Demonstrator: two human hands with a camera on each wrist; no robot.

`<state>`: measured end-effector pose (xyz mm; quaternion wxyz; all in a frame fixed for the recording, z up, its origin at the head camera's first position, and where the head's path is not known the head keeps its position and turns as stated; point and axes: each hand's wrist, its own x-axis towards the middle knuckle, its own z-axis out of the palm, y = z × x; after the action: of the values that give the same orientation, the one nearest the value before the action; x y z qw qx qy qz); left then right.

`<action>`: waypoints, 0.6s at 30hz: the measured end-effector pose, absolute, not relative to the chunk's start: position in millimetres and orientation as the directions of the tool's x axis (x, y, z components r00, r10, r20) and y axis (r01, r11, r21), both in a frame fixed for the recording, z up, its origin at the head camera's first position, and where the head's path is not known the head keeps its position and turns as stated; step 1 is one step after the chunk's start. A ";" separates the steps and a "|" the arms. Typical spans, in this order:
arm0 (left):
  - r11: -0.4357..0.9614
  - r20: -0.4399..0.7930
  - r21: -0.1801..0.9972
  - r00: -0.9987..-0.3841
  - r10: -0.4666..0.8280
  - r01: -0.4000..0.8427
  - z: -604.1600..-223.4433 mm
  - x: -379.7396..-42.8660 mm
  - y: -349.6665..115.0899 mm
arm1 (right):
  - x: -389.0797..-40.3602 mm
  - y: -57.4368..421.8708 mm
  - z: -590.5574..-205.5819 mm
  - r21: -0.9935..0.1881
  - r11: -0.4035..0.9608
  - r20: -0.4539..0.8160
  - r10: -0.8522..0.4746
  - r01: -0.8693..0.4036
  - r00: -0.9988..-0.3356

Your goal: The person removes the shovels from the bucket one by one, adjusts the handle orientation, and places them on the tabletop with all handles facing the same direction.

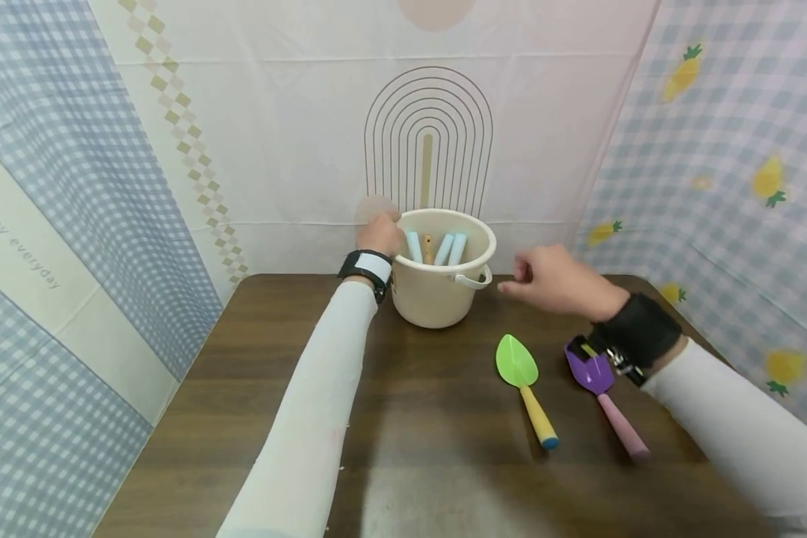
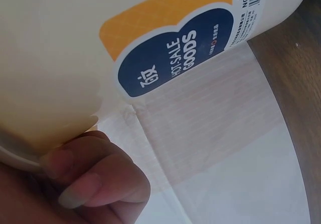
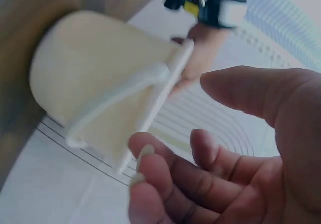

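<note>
A cream bucket [image 1: 433,295] stands upright at the back of the table, with several light-blue handles [image 1: 456,249] and a wooden one [image 1: 427,249] showing inside. My left hand [image 1: 380,235] grips its rim on the left side; in the left wrist view, curled fingers [image 2: 108,169] lie at the rim below a blue and orange label [image 2: 175,48]. To the right of the bucket, my right hand [image 1: 557,280] is in the air and holds nothing. In the right wrist view its thumb and loosely bent fingers are apart, near the bucket's white handle [image 3: 113,101].
A green trowel with a yellow handle [image 1: 539,418] lies on the wooden table [image 1: 269,403], right of the middle. Beside it, partly under my right wrist, is a purple scoop with a pink handle [image 1: 622,427]. Patterned cloth [image 1: 296,149] hangs behind and on both sides.
</note>
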<state>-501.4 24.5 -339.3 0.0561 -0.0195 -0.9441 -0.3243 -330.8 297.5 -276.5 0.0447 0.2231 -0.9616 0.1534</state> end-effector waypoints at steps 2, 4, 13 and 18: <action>0.785 0.123 0.614 -0.992 0.000 0.076 -338.6 -499.5 24.2 | -345.3 292.7 -266.0 -0.291 0.842 0.162 -0.424 -0.454 -0.891; 0.780 0.125 0.621 -0.992 0.000 0.079 -338.6 -497.7 23.9 | -358.7 287.6 -257.4 -0.296 0.836 0.170 -0.430 -0.463 -0.886; 0.772 0.137 0.631 -0.991 -0.009 0.080 -343.3 -499.4 23.2 | -405.5 262.0 -239.1 -0.291 0.816 0.066 -0.504 -0.500 -0.861; 0.763 0.135 0.642 -0.991 -0.009 0.081 -342.7 -499.6 24.6 | -426.4 247.3 -236.8 -0.289 0.812 -0.041 -0.540 -0.507 -0.841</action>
<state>-499.6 24.6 -342.7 0.0653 -0.0192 -0.9366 -0.3439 -426.4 247.3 -236.8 -0.0604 0.2754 -0.9499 0.1346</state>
